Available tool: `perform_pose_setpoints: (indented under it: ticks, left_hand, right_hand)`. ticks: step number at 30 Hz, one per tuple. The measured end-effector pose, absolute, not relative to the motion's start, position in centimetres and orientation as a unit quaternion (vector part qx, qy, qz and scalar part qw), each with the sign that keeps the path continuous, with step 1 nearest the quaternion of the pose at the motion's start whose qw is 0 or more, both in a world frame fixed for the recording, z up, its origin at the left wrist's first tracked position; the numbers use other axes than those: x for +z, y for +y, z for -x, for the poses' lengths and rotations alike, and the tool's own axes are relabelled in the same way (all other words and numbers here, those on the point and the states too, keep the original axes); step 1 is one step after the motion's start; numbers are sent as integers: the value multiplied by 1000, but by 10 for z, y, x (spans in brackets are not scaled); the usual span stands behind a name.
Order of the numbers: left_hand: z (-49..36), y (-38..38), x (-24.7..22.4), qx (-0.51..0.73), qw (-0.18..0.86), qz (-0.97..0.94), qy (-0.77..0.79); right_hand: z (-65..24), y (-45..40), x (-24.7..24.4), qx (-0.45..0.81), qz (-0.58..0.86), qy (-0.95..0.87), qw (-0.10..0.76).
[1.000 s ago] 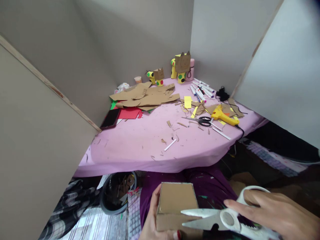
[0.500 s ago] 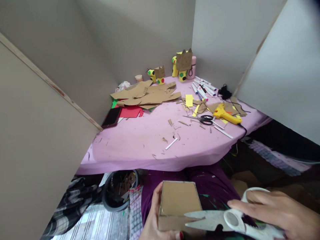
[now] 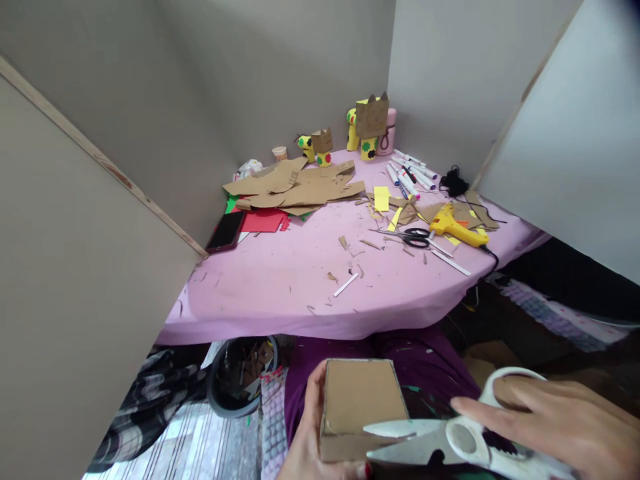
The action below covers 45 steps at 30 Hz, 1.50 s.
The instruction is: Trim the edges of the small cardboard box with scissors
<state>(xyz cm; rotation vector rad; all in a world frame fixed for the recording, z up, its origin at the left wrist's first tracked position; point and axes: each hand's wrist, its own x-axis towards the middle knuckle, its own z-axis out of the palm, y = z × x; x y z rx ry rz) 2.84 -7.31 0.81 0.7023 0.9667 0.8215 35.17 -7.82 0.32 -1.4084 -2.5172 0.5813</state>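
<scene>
A small cardboard box [image 3: 363, 393] is gripped in my left hand [image 3: 315, 433], fingers along its left side and near lower edge, above my lap. Its flat square top faces up. My right hand [image 3: 555, 417] is closed round the handles of white-handled scissors [image 3: 465, 437]. Their blades are parted and point left, over the near right part of the box; whether a blade touches the cardboard I cannot tell.
The pink-covered table [image 3: 265, 280] ahead bears cardboard sheets [image 3: 305, 187], a phone [image 3: 226, 231], black scissors [image 3: 415, 237], a yellow glue gun [image 3: 457, 227], markers [image 3: 413, 173] and scraps. Cardboard figures [image 3: 373, 120] stand at the back. A bin [image 3: 217, 393] is lower left.
The view has shifted slightly. The scissors have moved a little left relative to the box, their blades slightly wider apart. Both hands keep their holds.
</scene>
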Motion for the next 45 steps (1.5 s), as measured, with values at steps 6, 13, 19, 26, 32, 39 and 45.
perform_pose_setpoints:
  ticks: [6, 13, 19, 26, 32, 39, 45]
  left_hand:
    - [-28, -73, 6, 376, 757, -323, 426]
    - [-27, -72, -1, 379, 763, -336, 401]
    - [-29, -71, 3, 379, 774, -331, 384]
    - [-35, -71, 2, 399, 789, -299, 358]
    - [-32, -69, -8, 401, 791, -312, 340]
    - [-39, -51, -3, 388, 771, -373, 341]
    - [-47, -37, 3, 390, 771, -390, 318]
  right_hand:
    - [-349, -77, 3, 184, 430, -884, -12]
    - [-348, -76, 6, 189, 422, -887, 1]
    - [-340, -72, 8, 136, 402, -905, 34]
    - [-333, -66, 6, 124, 387, -912, 64]
    - [-331, -62, 10, 144, 379, -911, 75]
    - [-333, -55, 12, 147, 420, -893, 66]
    - [-337, -49, 20, 179, 449, -873, 74]
